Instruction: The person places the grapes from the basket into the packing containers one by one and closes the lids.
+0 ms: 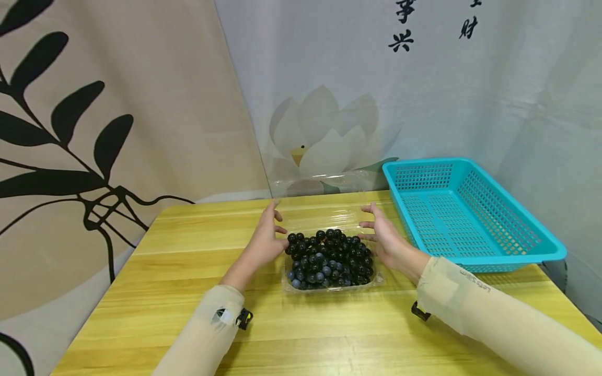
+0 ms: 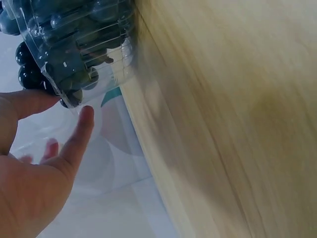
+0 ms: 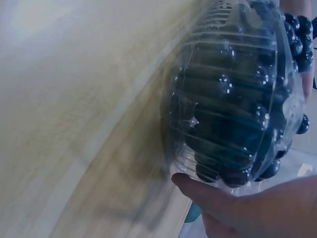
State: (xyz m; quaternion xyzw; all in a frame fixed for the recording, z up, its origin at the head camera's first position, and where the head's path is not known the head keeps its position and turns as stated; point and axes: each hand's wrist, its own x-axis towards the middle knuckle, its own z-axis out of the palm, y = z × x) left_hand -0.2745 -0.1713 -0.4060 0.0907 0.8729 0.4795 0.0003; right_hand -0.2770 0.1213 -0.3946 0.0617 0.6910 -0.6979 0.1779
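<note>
A clear plastic clamshell box (image 1: 287, 284) heaped with dark grapes (image 1: 331, 256) sits on the table, its transparent lid (image 1: 324, 211) raised at the back. My left hand (image 1: 265, 237) is at the box's left side, fingers mostly extended. The left wrist view shows its thumb (image 2: 37, 101) right at the rim by a few overhanging grapes, with a fingertip (image 2: 86, 114) just below the corner. On the opposite side, my right hand (image 1: 388, 243) has its fingers spread beside the lid and grapes. One fingertip (image 3: 181, 178) meets the ribbed wall in the right wrist view.
A blue perforated plastic basket (image 1: 470, 209) stands to the right, close beyond my right forearm. The wooden table (image 1: 188, 261) ends at a printed curtain (image 1: 188, 104) behind the box.
</note>
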